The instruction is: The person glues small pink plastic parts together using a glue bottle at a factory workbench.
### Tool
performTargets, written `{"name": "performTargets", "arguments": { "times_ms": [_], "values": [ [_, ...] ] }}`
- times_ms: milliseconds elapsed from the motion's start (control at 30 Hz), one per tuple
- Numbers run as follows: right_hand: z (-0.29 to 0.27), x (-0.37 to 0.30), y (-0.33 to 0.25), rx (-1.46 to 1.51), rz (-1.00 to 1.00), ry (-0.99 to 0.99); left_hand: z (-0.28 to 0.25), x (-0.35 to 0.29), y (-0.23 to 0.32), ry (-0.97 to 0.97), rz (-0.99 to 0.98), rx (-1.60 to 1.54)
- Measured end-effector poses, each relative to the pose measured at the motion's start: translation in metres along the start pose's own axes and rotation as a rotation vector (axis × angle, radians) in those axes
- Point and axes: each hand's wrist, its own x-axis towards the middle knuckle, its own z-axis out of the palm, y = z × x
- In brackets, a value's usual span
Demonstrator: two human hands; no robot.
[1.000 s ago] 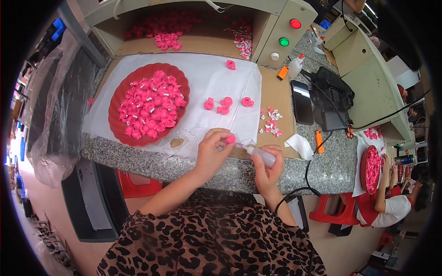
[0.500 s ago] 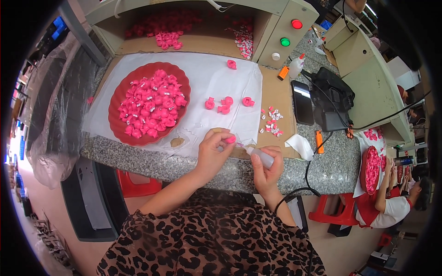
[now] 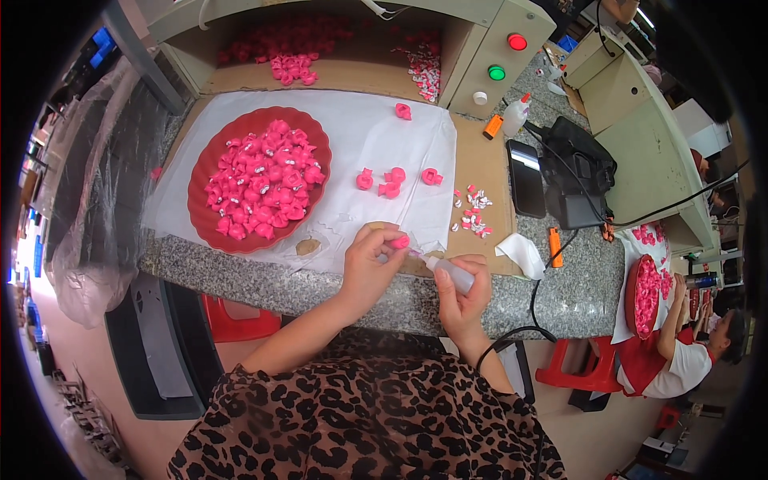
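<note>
My left hand [image 3: 370,266] pinches a small pink figure piece [image 3: 401,242] over the near edge of the table. In my right hand [image 3: 468,302] is a translucent glue bottle [image 3: 453,276], its narrow tip pointed left and very close to the pink piece. Whether the tip touches it is too small to tell. Beyond my hands, several loose pink pieces [image 3: 390,182] lie on white paper [image 3: 344,120]. Small pink and white bits [image 3: 478,210] are scattered on cardboard to the right.
A red scalloped bowl [image 3: 203,216] heaped with pink pieces stands at the left. To the right are a phone [image 3: 526,180], a black bag-like item [image 3: 578,172], a white cloth [image 3: 522,254], an orange lighter [image 3: 555,246] and a trailing black cable. Another person [image 3: 668,364] sits far right.
My hands stay in nearly the same place, with the bottle tip still close to the pink piece. The person at the far right has shifted slightly.
</note>
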Motion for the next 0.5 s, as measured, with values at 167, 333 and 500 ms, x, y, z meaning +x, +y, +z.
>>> {"name": "performTargets", "arguments": {
  "times_ms": [167,333,500],
  "values": [
    [-0.001,-0.004,0.006,0.042,0.092,0.017,0.001,0.001,0.003,0.008,-0.013,-0.029],
    [-0.001,-0.004,0.009,0.105,0.152,0.039,0.000,0.001,0.005,-0.002,-0.034,-0.073],
    [-0.003,-0.003,0.016,0.066,0.091,-0.013,-0.001,0.001,0.007,-0.033,-0.032,-0.072]
  ]
}}
